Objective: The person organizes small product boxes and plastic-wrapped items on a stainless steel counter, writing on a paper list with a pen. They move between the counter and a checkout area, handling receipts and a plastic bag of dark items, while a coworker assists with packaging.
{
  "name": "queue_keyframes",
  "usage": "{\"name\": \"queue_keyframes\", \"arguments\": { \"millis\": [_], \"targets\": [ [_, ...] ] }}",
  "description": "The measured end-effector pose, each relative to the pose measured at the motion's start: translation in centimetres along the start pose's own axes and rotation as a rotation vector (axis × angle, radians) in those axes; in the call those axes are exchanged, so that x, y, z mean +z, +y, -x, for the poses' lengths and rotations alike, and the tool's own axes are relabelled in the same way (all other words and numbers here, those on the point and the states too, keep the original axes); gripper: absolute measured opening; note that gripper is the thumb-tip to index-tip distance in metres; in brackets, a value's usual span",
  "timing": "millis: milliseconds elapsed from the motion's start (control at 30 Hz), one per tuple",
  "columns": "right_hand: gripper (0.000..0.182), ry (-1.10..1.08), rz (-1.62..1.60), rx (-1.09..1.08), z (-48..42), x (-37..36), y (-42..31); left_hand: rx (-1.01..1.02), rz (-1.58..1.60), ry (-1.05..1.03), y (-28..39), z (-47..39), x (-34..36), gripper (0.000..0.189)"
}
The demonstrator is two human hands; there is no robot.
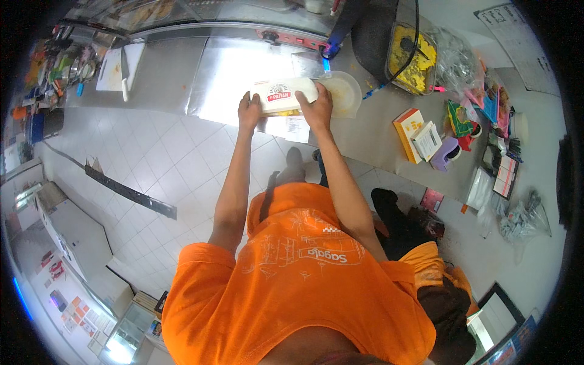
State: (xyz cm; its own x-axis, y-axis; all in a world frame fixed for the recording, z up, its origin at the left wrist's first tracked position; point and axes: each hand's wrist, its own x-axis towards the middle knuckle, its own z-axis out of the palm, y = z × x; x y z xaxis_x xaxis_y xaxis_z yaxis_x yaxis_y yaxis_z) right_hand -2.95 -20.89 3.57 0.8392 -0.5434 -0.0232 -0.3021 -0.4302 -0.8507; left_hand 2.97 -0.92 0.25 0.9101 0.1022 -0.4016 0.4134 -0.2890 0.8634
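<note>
Both my hands hold a white takeaway food box (284,95) with a red and black printed logo, over the near edge of the steel counter. My left hand (249,111) grips its left end, thumb on the lid. Around the right end, my right hand (318,107) presses with its thumb on top. Something yellow (288,112) shows along the box's near edge; whether it is food or print, I cannot tell. Just below the box, a printed paper slip (297,129) hangs at the counter edge. Close beside my right hand lies a round translucent plastic lid or bowl (343,93).
On the steel counter (157,75), a knife (124,73) rests on a white cutting board (106,75) at left. A tray of yellow food (413,57), small cartons (408,136) and a purple tape dispenser (445,154) stand at right. Behind runs a glass display case (219,16).
</note>
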Motion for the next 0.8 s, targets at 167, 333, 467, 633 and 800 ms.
{"name": "queue_keyframes", "arguments": {
  "millis": [167,333,467,633,800],
  "targets": [
    [0.071,0.064,0.022,0.106,1.8,1.3,-1.8,0.054,-0.065,0.094,0.0,-0.7,-0.7,0.061],
    [0.072,0.101,-0.069,0.187,2.3,2.9,-1.0,0.05,0.014,0.066,-0.9,-1.6,-1.0,0.063],
    [0.073,0.029,-0.066,0.139,1.1,2.4,1.7,0.063,-0.139,0.109,-0.1,-0.7,-0.4,0.057],
    [0.073,-0.034,0.035,-0.043,-1.8,0.6,6.1,0.111,-0.108,0.048,0.3,0.7,2.4,0.057],
    [0.063,-0.138,0.031,0.106,-3.4,-1.9,5.0,0.055,-0.114,0.067,1.7,1.7,3.0,0.064]
  ]
}}
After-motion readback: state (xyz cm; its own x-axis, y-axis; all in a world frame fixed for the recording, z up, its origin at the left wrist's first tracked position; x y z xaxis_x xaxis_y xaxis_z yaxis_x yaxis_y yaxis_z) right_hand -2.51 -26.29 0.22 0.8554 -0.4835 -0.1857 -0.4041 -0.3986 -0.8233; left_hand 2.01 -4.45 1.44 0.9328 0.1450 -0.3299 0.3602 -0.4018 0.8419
